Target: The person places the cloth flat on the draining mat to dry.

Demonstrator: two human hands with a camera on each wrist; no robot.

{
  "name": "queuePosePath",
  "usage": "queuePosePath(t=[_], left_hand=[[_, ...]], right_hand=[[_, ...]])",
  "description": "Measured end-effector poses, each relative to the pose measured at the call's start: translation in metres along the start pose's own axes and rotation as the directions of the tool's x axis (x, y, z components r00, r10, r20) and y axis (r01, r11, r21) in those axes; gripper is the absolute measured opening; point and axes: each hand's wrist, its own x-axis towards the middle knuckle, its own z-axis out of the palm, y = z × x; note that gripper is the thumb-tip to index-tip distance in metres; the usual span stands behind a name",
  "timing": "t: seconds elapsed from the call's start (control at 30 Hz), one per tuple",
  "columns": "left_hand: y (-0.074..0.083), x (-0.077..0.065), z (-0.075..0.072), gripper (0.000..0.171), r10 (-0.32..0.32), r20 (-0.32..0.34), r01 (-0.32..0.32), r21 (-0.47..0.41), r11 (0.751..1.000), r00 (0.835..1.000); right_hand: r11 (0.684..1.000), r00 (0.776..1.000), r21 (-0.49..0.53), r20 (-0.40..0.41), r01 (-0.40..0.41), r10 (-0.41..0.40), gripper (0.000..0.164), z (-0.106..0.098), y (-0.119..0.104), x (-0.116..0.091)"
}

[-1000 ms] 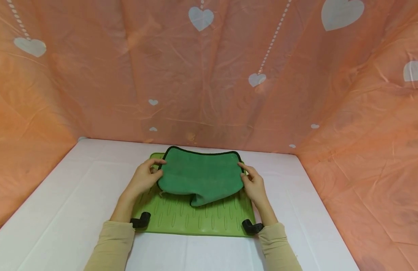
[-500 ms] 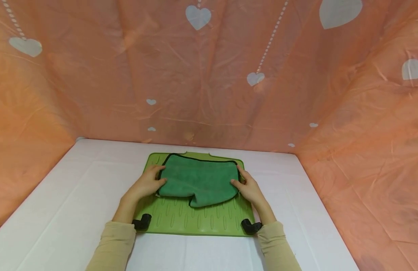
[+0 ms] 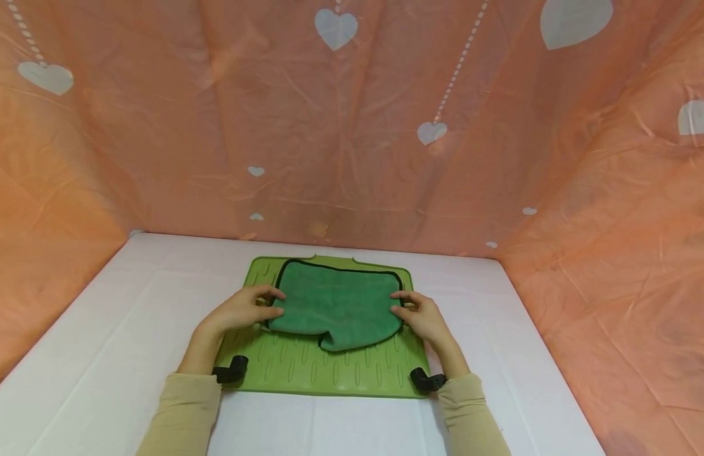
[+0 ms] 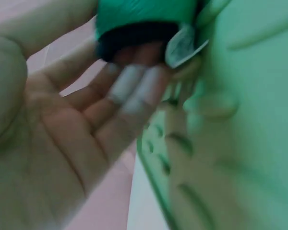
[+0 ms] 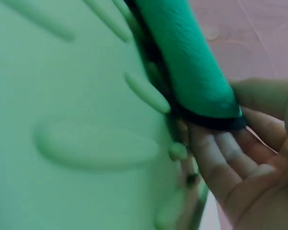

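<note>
A green cloth (image 3: 337, 301) with black edging lies folded on a light green ridged mat (image 3: 329, 379), its near edge creased in the middle. At its left side, my left hand (image 3: 244, 309) pinches the edge; in the left wrist view the fingers reach beneath the cloth (image 4: 144, 12), beside a small pale tag (image 4: 181, 45). My right hand (image 3: 424, 316) pinches the opposite side, with its thumb over the rolled edge and other fingers (image 5: 213, 155) under it in the right wrist view. Parts of the fingertips are hidden by the cloth.
The mat rests on a white-covered table (image 3: 129, 342). Orange sheeting (image 3: 340, 158) with white hearts rises behind and at both sides. Black wrist-worn pieces (image 3: 232, 370) sit over the mat's near corners.
The cloth's far edge has come down and nearer, uncovering the mat's far rim. Both hands have shifted their grip along the sides, the right forefinger coming nearer from the far corner.
</note>
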Motion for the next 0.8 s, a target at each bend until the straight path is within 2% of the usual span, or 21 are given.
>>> queuePosePath(t=[0.1, 0.2, 0.37, 0.53, 0.63, 0.7, 0.8], left_hand=[[0.003, 0.003, 0.005, 0.042, 0.002, -0.056, -0.001, 0.017, 1.0, 0.998], [0.004, 0.005, 0.008, 0.042, -0.019, -0.101, 0.023, 0.038, 0.999, 0.995], [0.004, 0.005, 0.009, 0.04, -0.012, -0.138, 0.026, 0.102, 0.994, 0.99], [0.008, 0.005, 0.008, 0.043, 0.016, -0.184, 0.004, 0.109, 0.994, 0.983], [0.011, 0.005, 0.009, 0.043, 0.007, -0.218, 0.012, 0.088, 0.996, 0.976], [0.01, 0.005, 0.01, 0.043, 0.002, -0.223, 0.026, 0.12, 0.992, 0.975], [0.006, 0.006, 0.014, 0.043, -0.044, -0.203, 0.077, 0.157, 0.985, 0.978]], right_hand=[[1.0, 0.999, 0.015, -0.019, -0.026, 0.026, 0.041, 0.004, 0.001, 0.001], [0.999, 0.999, -0.019, -0.041, -0.031, 0.03, 0.046, 0.007, 0.001, 0.001], [0.997, 0.998, -0.068, -0.047, -0.04, 0.037, 0.053, 0.009, 0.0, 0.001], [0.999, 0.999, -0.009, -0.004, -0.05, 0.05, 0.059, 0.006, -0.006, -0.001], [0.999, 1.0, 0.033, -0.009, -0.02, 0.02, 0.061, 0.005, -0.008, -0.001], [0.999, 1.0, 0.033, -0.014, -0.009, 0.01, 0.062, 0.004, -0.007, 0.0], [0.999, 0.999, -0.018, 0.019, -0.03, 0.03, 0.064, 0.005, -0.004, 0.001]])
